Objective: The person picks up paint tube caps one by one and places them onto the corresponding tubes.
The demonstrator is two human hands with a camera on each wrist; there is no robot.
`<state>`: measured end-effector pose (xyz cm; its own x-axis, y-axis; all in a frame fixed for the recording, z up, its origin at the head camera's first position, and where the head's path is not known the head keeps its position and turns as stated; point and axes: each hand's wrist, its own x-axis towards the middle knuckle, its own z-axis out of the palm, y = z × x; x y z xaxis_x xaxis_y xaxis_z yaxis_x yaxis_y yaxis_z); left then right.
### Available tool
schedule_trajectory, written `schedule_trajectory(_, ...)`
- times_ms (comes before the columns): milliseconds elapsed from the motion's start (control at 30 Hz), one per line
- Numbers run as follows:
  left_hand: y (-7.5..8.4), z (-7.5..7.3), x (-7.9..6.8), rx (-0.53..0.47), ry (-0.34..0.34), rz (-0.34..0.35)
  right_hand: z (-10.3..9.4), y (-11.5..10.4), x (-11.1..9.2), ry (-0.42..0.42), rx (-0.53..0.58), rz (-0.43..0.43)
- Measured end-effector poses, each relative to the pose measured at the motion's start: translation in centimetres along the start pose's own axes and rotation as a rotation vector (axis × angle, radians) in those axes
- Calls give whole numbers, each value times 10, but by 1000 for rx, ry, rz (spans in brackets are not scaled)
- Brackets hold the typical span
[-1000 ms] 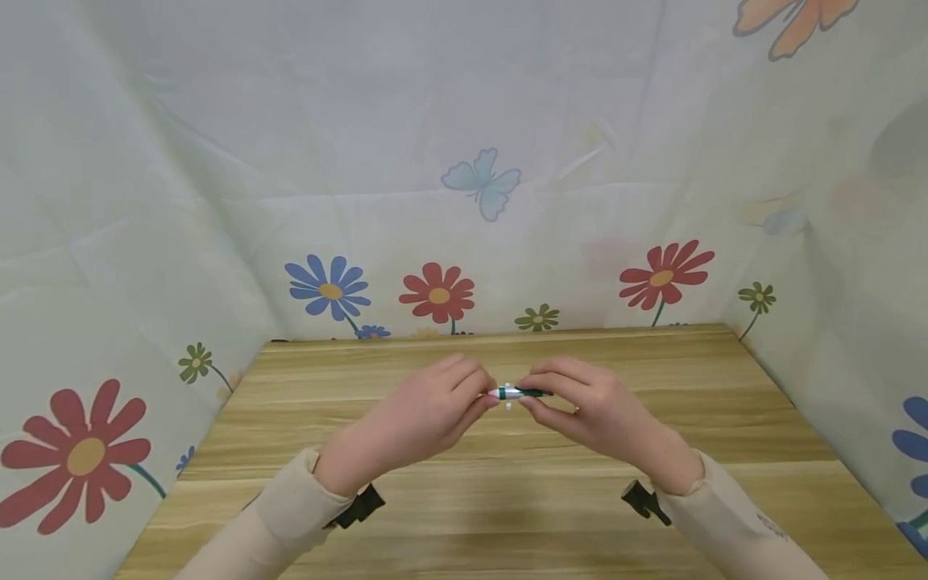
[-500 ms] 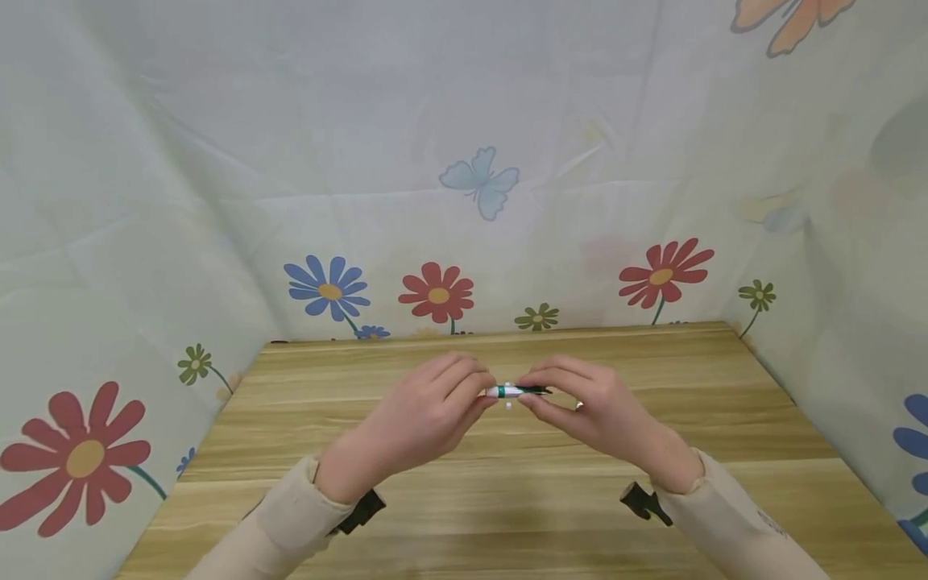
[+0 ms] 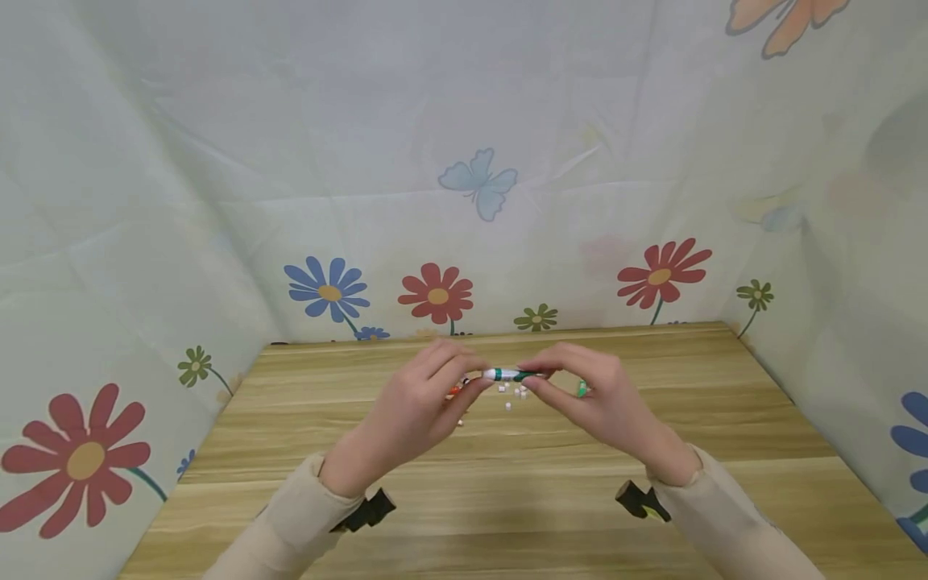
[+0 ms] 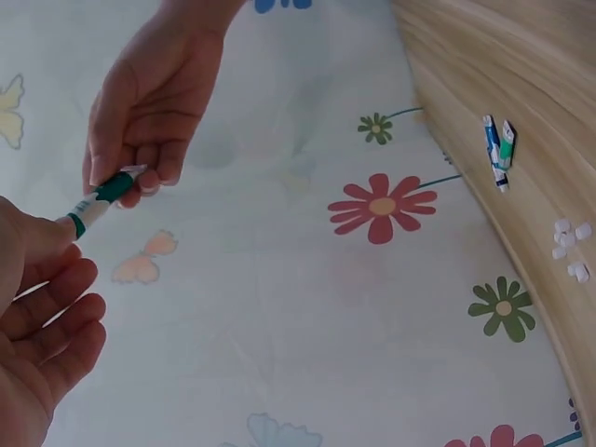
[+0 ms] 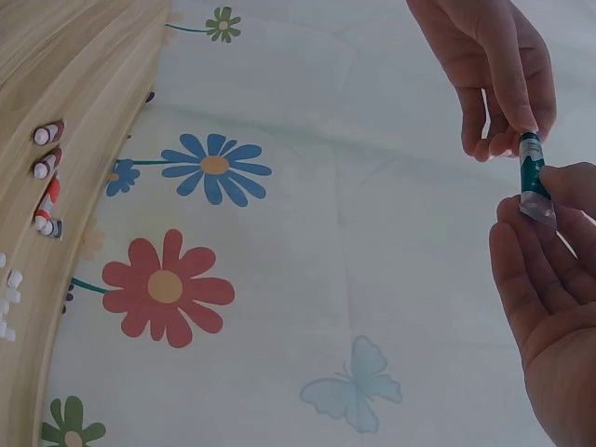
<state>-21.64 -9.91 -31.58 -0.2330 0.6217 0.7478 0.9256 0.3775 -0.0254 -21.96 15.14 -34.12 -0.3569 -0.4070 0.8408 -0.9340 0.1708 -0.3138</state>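
Note:
Between my two hands, above the table, a small green and white paint tube lies nearly level. My left hand pinches its white end between thumb and fingers. The flat crimped end is held by my right hand, its thumb pressing on the green part of the tube, as the right wrist view shows on the tube. In the left wrist view the other fingers of the left hand curl loosely below. Both ends of the tube are partly hidden by fingertips.
Several small white caps lie on the wooden table beneath the hands. A blue tube and a green tube rest to the right. At the left are brownish-red tubes and an orange-red tube. Flowered cloth surrounds the table.
Both hands have risen slightly with the paint tube. More white caps, an orange-red bit by the left hand and a green bit by the right hand now show on the table.

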Motion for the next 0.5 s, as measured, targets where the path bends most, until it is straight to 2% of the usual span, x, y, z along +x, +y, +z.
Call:
schedule_trajectory(133, -2, 5, -2, -62, 19, -59, -2, 2, -3, -8, 54, 125)
schedule_trajectory(367, -5, 11, -4, -159, 45, -182, -2, 6, -5, -3, 188, 244)
schedule_trajectory(500, -6, 13, -4, -227, 66, -249, -2, 5, -4, 17, 226, 324)
